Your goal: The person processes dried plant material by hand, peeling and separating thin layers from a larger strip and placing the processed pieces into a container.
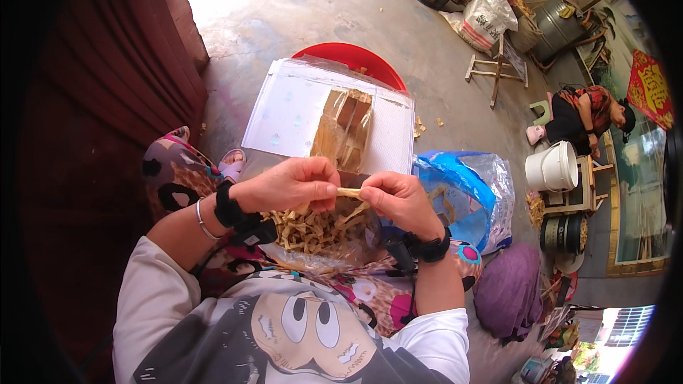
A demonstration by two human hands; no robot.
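Above my lap, my left hand (299,183) and right hand (400,199) pinch opposite ends of a strip (348,193), short, narrow and pale yellowish-tan. The loose pieces (309,233) heaped at seven o'clock from it share that colour, many curled. At twelve, a clear-wrapped brown bundle (343,131) lies on a white board (279,115); at three sits a blue plastic bag (480,193).

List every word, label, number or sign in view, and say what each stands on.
White sack: dark characters and red print; wording not copied here.
Red wall hanging: large gold characters; wording not copied here.
Printed shirt: small dark marks above the cartoon eyes, too unclear to read.
Any other lettering is too small or blurred to make out.
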